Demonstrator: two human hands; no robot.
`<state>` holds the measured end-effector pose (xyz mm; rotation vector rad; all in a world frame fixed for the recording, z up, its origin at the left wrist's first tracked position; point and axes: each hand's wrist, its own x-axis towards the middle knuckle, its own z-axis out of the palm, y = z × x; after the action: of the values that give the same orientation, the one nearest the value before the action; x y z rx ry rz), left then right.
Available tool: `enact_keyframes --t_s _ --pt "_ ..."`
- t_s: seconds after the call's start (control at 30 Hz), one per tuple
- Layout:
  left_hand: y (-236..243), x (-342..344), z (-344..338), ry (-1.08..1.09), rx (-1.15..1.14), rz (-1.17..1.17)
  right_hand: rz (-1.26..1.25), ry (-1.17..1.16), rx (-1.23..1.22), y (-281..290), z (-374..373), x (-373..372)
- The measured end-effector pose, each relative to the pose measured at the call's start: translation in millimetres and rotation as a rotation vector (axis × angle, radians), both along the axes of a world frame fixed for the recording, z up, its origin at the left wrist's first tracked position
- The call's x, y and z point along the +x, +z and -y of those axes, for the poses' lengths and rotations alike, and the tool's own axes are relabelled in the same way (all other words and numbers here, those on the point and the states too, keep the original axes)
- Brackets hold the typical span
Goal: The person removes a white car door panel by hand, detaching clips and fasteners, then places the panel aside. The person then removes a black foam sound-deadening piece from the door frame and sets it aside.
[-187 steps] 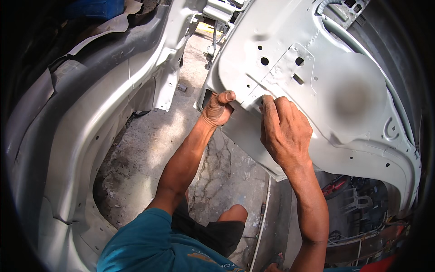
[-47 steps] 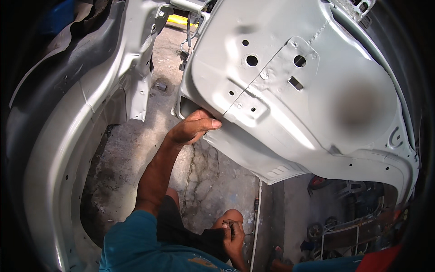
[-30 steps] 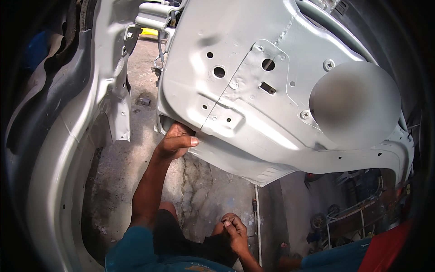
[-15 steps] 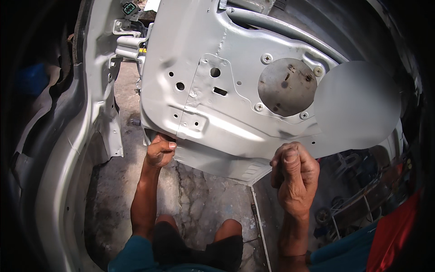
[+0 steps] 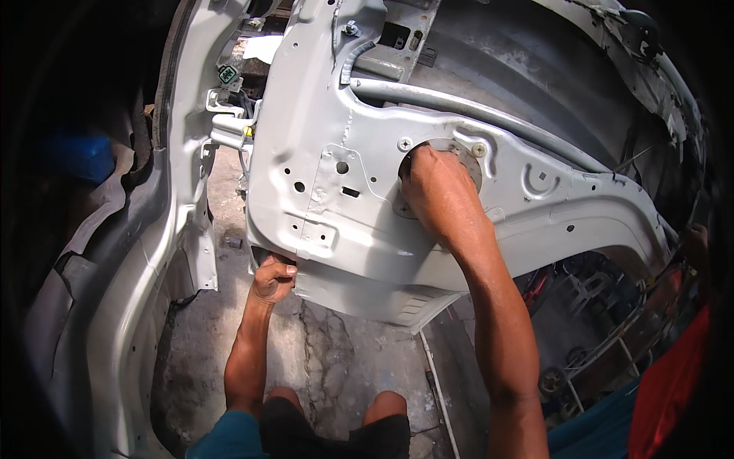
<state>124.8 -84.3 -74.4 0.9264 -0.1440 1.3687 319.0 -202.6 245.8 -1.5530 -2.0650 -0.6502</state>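
Observation:
A bare, silver-grey car door [image 5: 367, 260] spans the middle of the view, its inner side toward me. At its lower left corner, my left hand [image 5: 273, 280] is closed on the bottom edge, thumb outside, other fingers partly hidden in the gap behind. My right hand [image 5: 442, 187] reaches into the large round opening [image 5: 474, 162] in the door panel; its fingers are out of sight inside, so what they touch is hidden. Cross-slotted fasteners [image 5: 479, 150] sit around that opening. Smaller holes and a slot [image 5: 350, 192] lie left of it.
Hinges [image 5: 229, 126] join the door to the silver body pillar [image 5: 180, 145] at left. Below is cracked concrete floor [image 5: 329, 359] with a thin pale pole [image 5: 438, 390]. A wheeled metal frame [image 5: 604, 356] stands at lower right, near red cloth [image 5: 673, 386]. A blue object [image 5: 84, 157] lies far left.
My right hand has moved from below the door's lower edge up into the round opening. My left hand keeps its place at the corner. The view has shifted, showing more of the door's right side.

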Motion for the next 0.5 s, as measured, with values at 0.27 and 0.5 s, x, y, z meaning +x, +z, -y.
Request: enact_keyframes --t_s 0.27,0.5 --pt "-7.6 -0.9 -10.7 0.007 -0.006 0.025 -0.129 0.037 -0.348 19.8 -35.5 3.5" --pt "-5.7 -2.3 -8.3 -0.012 -0.048 0.065 -0.577 0.153 -0.528 12.1 -63.4 3.1"
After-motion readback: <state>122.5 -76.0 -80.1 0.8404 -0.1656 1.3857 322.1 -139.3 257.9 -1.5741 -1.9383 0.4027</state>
